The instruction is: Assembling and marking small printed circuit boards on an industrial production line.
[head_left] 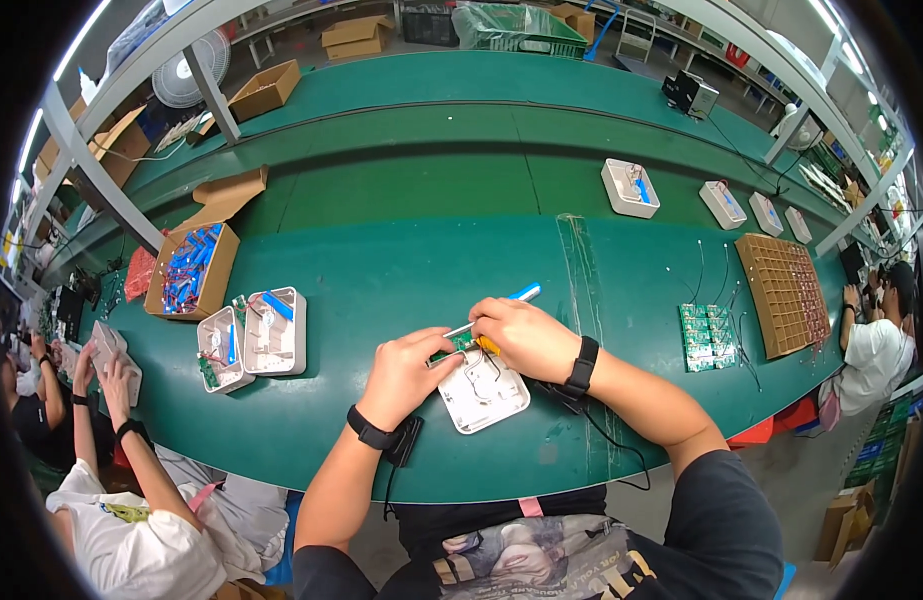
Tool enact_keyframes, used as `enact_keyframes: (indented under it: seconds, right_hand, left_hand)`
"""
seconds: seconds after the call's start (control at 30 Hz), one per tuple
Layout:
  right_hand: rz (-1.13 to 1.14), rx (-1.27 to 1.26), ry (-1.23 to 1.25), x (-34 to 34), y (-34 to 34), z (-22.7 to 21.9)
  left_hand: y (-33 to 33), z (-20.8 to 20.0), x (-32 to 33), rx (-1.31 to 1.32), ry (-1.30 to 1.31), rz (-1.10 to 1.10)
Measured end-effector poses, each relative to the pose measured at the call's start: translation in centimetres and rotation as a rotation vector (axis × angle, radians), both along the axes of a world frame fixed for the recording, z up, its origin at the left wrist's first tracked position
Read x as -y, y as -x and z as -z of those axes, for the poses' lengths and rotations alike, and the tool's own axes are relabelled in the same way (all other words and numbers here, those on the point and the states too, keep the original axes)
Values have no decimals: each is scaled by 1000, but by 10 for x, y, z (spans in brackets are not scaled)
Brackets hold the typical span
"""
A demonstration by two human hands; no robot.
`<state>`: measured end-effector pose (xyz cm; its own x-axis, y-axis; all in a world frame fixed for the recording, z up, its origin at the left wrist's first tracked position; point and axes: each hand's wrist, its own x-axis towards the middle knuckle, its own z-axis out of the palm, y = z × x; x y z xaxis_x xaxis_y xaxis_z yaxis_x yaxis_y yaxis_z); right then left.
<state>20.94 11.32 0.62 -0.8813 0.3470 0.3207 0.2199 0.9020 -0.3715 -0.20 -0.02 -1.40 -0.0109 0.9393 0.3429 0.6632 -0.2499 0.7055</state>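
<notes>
In front of me a white square plastic housing (484, 400) lies open side up on the bench, with thin wires inside it. My left hand (409, 372) is closed at the housing's far left edge, pinching a small green circuit board (458, 343). Just right of it, my right hand (521, 338) has its fingers curled together over the board. A thin pale rod and a yellow piece (489, 346) show at its fingertips; what it grips is mostly hidden. Beyond the right knuckles a blue cylindrical battery (526, 292) sticks out.
Two white housings (274, 340) with boards and batteries stand left, near a carton of blue batteries (189, 270). Circuit boards (709, 337) and a divided cardboard tray (781, 295) lie right. More housings (631, 188) sit on the green strip beyond. A co-worker's hands (111, 375) work at far left.
</notes>
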Motion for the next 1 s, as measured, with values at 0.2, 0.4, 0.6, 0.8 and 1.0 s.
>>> enact_keyframes:
  seconds: [0.2, 0.4, 0.6, 0.8, 1.0]
  right_hand:
    - [31, 21, 15, -3, 0, 2]
    - [35, 4, -5, -4, 3, 3]
    - [62, -11, -6, -3, 1, 6]
    - [82, 1, 60, -4, 3, 2]
    - [97, 8, 90, -6, 3, 3]
  left_hand:
    - [-2, -1, 1, -81, -32, -11]
    - [-2, -3, 1, -114, -30, -9]
    - [-3, -2, -1, -120, -23, -8]
    - [-5, -2, 0, -168, -84, -24]
    - [-5, -1, -2, -186, -77, -30]
